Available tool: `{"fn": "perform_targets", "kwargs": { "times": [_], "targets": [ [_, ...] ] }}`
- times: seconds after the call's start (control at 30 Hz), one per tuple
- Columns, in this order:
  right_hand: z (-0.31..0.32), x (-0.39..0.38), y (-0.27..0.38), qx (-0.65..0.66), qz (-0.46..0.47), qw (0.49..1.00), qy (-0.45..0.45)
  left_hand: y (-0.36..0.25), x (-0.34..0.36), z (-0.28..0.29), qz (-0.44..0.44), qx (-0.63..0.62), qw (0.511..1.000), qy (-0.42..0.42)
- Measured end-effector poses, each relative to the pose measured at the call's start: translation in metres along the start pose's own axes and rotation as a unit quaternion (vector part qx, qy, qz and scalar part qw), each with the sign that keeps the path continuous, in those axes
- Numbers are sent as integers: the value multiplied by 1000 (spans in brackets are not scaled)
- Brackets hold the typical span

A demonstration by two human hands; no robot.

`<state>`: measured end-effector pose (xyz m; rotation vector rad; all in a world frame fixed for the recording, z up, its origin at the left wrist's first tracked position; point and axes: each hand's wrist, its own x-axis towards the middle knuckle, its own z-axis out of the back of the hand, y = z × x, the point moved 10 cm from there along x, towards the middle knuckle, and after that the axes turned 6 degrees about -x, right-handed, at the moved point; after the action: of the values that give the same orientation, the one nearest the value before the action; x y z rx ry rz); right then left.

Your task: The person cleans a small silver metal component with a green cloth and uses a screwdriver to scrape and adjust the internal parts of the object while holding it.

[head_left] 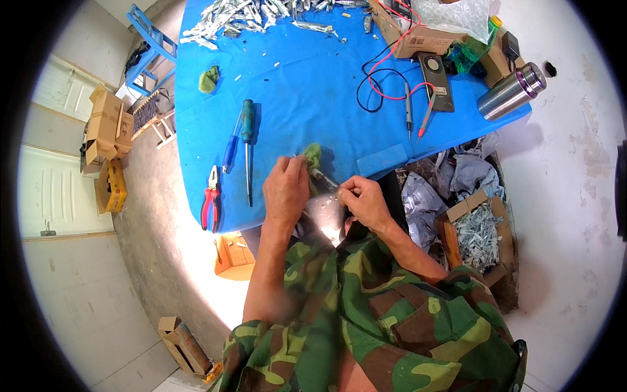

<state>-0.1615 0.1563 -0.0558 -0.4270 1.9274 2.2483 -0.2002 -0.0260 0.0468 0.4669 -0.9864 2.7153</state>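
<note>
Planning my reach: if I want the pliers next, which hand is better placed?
Your left hand, likely: it is closer to the pliers, which lie on its side. Your right hand is farther across, pinching a thin silvery piece. Both look busy, though.

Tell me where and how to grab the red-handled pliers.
Probably by the paired handles, coming from the blue table's near-left edge. The pliers lie flat, handles slightly splayed toward that edge, nose pointing away from it.
</note>
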Motion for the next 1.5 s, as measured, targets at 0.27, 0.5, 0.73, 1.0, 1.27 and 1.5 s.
{"fn": "perform_targets", "kwargs": {
  "times": [0.27,0.5,0.73,1.0,1.27,1.5],
  "targets": [
    [1,1,-9,18,5,1000,-18,38,8,21,51,34,997,-47],
    [10,-2,-10,44,-12,998,-38,11,13,27,28,-39,999,-13],
    [-11,-5,-26,115,-47,992,-32,-27,-20,-9,-41,-34,997,52],
    [-14,-8,-33,207,-111,972,-8,16,7,8,1,44,999,-28],
    [-8,-8,-34,189,-97,977,-22,-35,11,43,-62,95,993,-36],
    [-14,-10,-15,144,-35,988,-33,-51,-26,-8,-49,-39,993,105]
  ]
}}
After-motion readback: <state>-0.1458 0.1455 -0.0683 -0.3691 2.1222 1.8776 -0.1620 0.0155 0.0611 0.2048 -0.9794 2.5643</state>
